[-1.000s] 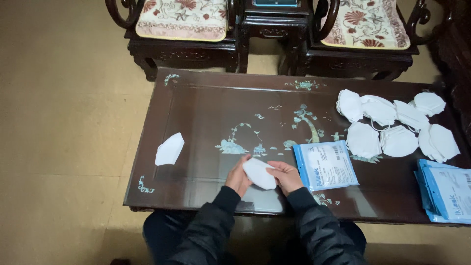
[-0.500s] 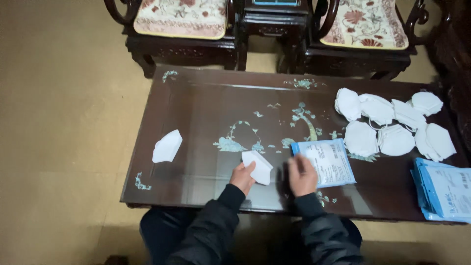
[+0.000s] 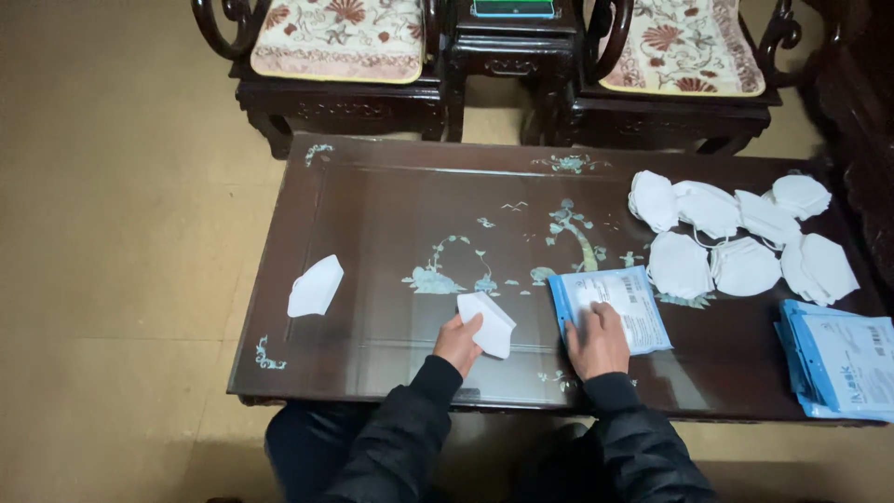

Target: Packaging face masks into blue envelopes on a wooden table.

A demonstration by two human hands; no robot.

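Observation:
My left hand [image 3: 456,344] grips a folded white face mask [image 3: 489,322] by its near corner, just above the dark lacquered table [image 3: 391,214]. My right hand [image 3: 597,340] rests flat on a blue and white packet [image 3: 615,303] lying on the table in front of me, fingers pressing its near left part. Another folded white mask [image 3: 315,286] lies alone near the table's left edge.
Several white masks [image 3: 736,237] are spread over the table's right back part. A stack of blue packets [image 3: 843,359] sits at the right front edge. Two carved chairs with floral cushions [image 3: 340,37] and a small side table [image 3: 512,37] stand behind the table.
Both hands held one mask together a second ago. My right hand let go and moved right onto the blue packet, while my left hand kept the mask.

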